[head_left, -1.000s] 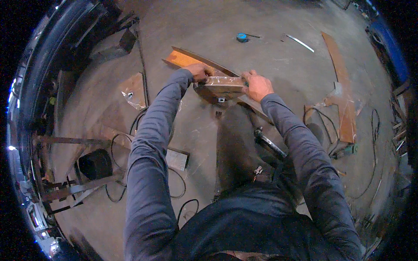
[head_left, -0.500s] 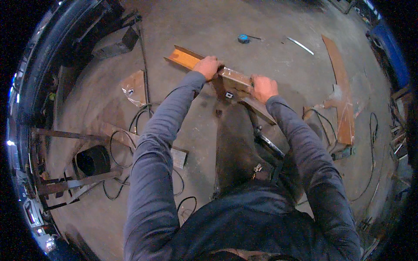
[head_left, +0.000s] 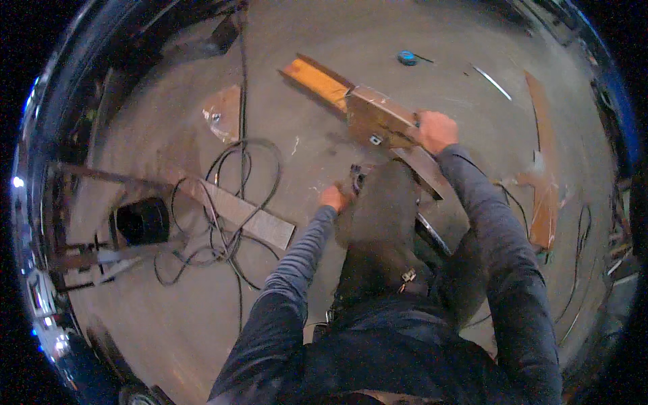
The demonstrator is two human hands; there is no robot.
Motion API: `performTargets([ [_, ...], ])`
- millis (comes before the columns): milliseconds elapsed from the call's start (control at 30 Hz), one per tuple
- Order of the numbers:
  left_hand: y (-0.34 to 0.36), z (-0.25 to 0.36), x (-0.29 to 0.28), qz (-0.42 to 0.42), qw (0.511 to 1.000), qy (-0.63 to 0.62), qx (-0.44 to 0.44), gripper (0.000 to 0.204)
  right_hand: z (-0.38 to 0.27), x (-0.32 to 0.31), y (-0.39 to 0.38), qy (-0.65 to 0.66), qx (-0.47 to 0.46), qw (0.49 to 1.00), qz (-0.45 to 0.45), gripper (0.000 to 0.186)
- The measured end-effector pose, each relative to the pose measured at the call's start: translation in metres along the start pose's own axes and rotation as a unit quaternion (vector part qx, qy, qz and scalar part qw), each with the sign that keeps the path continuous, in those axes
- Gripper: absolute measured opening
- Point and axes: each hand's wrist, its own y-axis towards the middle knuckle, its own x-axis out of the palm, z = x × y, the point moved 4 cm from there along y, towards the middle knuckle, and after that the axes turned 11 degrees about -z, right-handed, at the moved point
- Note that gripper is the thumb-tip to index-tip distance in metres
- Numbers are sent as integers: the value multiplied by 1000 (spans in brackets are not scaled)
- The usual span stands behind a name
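Note:
A rusty brown steel channel piece [head_left: 383, 108] with a flat plate and a small square fitting rests across the front of my knee. My right hand [head_left: 437, 130] is closed around its right end. An orange-lined steel channel [head_left: 317, 82] runs from its left end toward the far left. My left hand [head_left: 334, 197] is low beside my knee, fingers curled, close to a small dark object [head_left: 357, 177]; blur hides what it holds. Below the channel piece, a flat metal strip [head_left: 420, 172] slants down to the right, beside my thigh.
On the concrete floor lie a blue tape measure [head_left: 407, 58], a thin bright strip [head_left: 491, 82], a long rusty plate [head_left: 540, 169] at right, looped black cable [head_left: 233, 202], a flat bar [head_left: 250, 214] and a plate offcut [head_left: 225, 115] at left. A black bucket-like container [head_left: 140, 221] stands farther left.
My left hand has let go of the steel and dropped down beside my knee. My right hand keeps its grip. The view has shifted, so the floor items appear displaced.

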Motion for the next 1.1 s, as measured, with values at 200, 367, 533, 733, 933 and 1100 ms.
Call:
performTargets([
  [200,29,24,87,-40,995,-57,-69,71,7,0,0,-27,-11,1000,8,39],
  [367,32,39,95,-17,983,-134,-123,77,4,4,-2,-30,-5,999,-12,42],
  [533,4,74,60,122,990,-57,-45,64,9,9,3,-20,7,1000,-14,43],
  [733,8,80,68,52,992,73,88,24,7,8,2,-7,13,1000,-4,42],
  [933,54,74,90,-5,985,166,51,20,-8,0,0,-10,9,1000,-12,40],
  [1100,42,60,70,98,983,56,142,22,3,11,8,-14,18,1000,-6,39],
])
